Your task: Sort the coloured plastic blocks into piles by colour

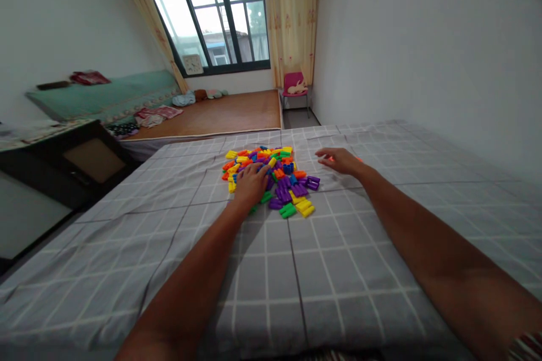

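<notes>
A heap of small plastic building blocks (285, 188) in purple, yellow, green, orange and blue lies on the grey checked sheet (322, 271). They look like short paired tubes. My left hand (253, 182) rests over the left part of the heap, palm down, its fingers somewhat spread on the blocks. Close to its fingertips a yellow block (272, 162) sticks up; I cannot see a grip on it. To the right of the heap, my right hand (339, 160) hovers apart from it, fingers loosely stretched and holding nothing visible. Behind that wrist a bit of orange (359, 159) shows.
Beyond the sheeted surface is a low brown bed (237, 113) with clothes on it. A dark cabinet (63, 163) stands at the left. A pink chair (294, 86) holding a soft toy is by the curtain. A white wall (423, 51) runs along the right.
</notes>
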